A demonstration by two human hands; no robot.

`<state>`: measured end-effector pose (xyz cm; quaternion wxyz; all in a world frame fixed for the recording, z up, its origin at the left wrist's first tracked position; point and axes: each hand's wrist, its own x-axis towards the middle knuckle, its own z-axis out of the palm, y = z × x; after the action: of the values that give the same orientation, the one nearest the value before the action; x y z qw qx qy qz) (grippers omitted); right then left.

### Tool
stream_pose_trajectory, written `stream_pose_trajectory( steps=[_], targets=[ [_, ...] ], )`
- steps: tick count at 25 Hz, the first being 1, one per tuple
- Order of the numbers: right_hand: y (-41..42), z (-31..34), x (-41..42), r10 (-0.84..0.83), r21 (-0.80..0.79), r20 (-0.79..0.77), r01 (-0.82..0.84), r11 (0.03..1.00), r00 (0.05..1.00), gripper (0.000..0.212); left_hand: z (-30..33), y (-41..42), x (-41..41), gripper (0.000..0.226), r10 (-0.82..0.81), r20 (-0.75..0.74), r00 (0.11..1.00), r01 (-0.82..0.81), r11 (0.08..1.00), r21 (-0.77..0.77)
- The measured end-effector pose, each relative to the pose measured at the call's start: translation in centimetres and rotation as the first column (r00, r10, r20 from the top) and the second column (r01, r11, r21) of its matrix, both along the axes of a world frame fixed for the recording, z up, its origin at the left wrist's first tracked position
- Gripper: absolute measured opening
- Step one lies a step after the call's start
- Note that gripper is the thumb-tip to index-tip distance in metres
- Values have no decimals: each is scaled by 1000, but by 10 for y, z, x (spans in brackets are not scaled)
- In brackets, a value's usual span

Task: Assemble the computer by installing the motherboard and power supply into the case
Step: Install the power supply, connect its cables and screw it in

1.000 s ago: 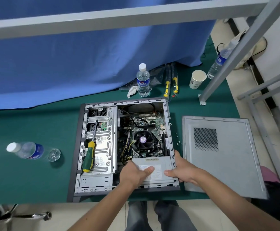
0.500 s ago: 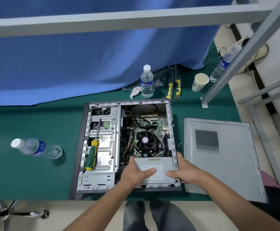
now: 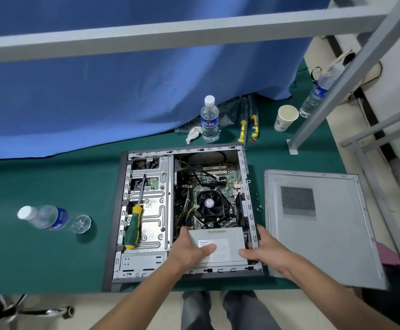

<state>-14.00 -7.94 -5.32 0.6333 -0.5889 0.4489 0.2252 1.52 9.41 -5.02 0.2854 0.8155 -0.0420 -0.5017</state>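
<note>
Both hands (image 3: 189,246) (image 3: 265,251) grip boxy grey metal power supply (image 3: 227,244) in case (image 3: 113,222)

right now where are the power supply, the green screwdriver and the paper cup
power supply (image 3: 220,244), head view, on its labelled top face
green screwdriver (image 3: 132,231), head view, on its handle
paper cup (image 3: 286,118), head view, on its side wall

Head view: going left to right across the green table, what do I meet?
Lying water bottle → green-handled screwdriver on the drive cage → CPU fan → power supply held by both hands → loose screws → side panel.
</note>
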Motion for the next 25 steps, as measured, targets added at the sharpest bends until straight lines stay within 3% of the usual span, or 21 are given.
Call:
stream_pose_trajectory(
  steps=[2, 3, 5, 7, 9, 15, 21, 25],
  targets=[
    [5, 8, 1, 46, -157, 4, -45, 987, 999, 101, 0, -1, 3, 104, 5, -31, 1000, -6, 1000, -26],
    [9, 14, 2, 84, -316, -4, -81, 945, 996, 100, 0, -2, 4, 105, 5, -64, 998, -8, 999, -41],
    [19, 28, 4, 191, -635, -6, -152, 757, 981, 82, 1, -2, 1, 100, -18, -76, 997, 15, 999, -42],
    [32, 41, 11, 335, -771, -27, -233, 592, 942, 59, 0, -1, 0, 94, -40, -26, 999, 40, 999, -11],
    [43, 47, 21, 395, -800, -83, -298, 521, 915, 52, -1, 0, -1, 90, -39, -3, 999, 39, 999, -11],
    [44, 43, 36, 433, -689, -205, -444, 574, 878, 61, -2, 1, -6, 70, -65, 30, 997, 66, 997, -30],
    [42, 33, 50, 353, -468, -210, -411, 782, 912, 70, 1, 1, -9, 77, -151, 86, 985, 156, 986, -54],
    [48, 29, 51, 297, -428, -194, -353, 832, 935, 63, 4, 3, -8, 68, -166, 114, 980, 173, 983, -58]
  ],
)
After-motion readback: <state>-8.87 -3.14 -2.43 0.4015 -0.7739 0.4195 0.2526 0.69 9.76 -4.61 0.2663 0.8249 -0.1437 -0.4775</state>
